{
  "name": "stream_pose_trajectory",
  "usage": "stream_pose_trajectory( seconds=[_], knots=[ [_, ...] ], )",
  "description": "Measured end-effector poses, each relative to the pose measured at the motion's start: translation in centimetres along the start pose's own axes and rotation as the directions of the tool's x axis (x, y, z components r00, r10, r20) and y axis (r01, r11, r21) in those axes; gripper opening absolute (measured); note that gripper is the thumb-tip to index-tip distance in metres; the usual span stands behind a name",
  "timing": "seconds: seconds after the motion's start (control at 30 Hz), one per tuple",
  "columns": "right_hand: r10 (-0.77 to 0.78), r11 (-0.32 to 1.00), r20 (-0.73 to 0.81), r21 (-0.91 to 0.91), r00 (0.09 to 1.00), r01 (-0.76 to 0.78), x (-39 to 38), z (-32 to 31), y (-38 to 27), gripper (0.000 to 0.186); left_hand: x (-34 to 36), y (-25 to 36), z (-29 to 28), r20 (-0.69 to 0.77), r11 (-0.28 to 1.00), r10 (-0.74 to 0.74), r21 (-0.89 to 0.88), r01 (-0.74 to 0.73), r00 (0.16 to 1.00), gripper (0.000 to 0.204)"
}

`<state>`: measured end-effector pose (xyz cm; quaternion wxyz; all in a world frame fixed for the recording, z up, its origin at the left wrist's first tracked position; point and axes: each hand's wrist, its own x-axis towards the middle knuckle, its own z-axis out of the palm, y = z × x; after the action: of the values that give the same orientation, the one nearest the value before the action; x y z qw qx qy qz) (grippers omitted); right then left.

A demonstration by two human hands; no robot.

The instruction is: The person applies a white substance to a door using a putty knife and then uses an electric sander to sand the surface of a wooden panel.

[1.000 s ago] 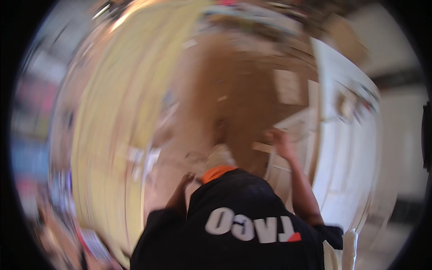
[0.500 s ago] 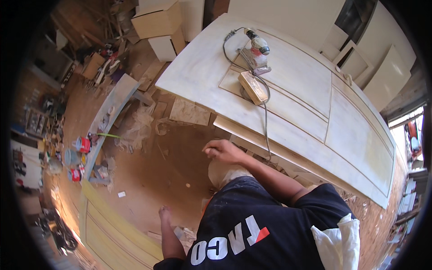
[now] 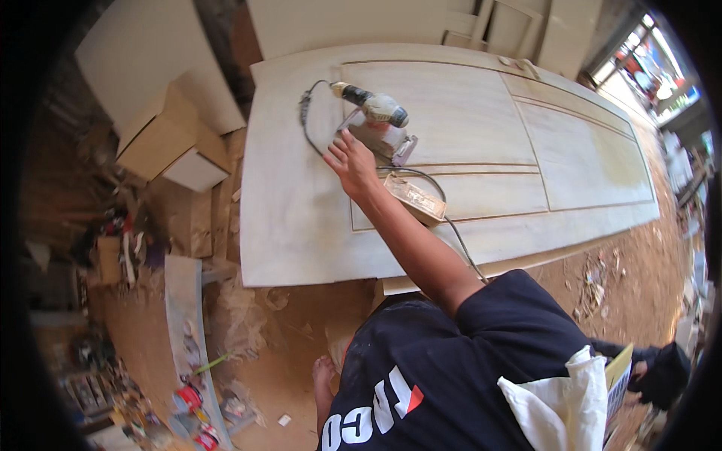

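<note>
A large pale panel door (image 3: 278, 225), grooved and covered with whitish dust, lies flat before me. On its left half rests a corded power sander (image 3: 385, 113), with its dark cord curving over the surface. My right hand (image 3: 353, 164) reaches over the door to the sander's near side, fingers stretched and apart; whether they touch the tool I cannot tell. Under my right forearm lies a tan, box-shaped block (image 3: 414, 199), partly hidden. Down by my side, off the door, my left hand (image 3: 324, 370) hangs with loose fingers and nothing seen in it.
Cardboard boxes (image 3: 173, 143) stand left of the door. A narrow plank (image 3: 183, 308) runs near red-labelled cans (image 3: 188, 397) at lower left. Large boards (image 3: 346, 26) lean behind. A white cloth (image 3: 560, 406) hangs on my shoulder; a dark figure (image 3: 662, 376) shows at lower right.
My right hand has gone from in front of my body, beside the door's edge, to over the door near the sander, its fingers opening out. The view has turned, bringing the door closer.
</note>
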<state>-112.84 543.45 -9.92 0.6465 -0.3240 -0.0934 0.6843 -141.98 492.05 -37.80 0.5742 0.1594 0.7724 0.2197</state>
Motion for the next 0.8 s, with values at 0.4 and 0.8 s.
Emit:
stream_pose_trajectory(
  seconds=[0.4, 0.8],
  knots=[
    [-0.317, 0.701, -0.528, 0.429, 0.788, 0.570, 18.2, 5.1, -2.6, 0.061, 16.4, 11.1, -17.0, 0.389, 0.902, 0.154, 0.319, -0.290, 0.908, 0.029],
    [-0.407, 0.891, 0.119, 0.271, 0.906, 0.364, -1.6, 10.8, -14.1, 0.013, 9.3, 52.2, -19.1, -0.218, 0.219, 0.968, 0.502, -0.837, 0.123, 0.032]
  ],
)
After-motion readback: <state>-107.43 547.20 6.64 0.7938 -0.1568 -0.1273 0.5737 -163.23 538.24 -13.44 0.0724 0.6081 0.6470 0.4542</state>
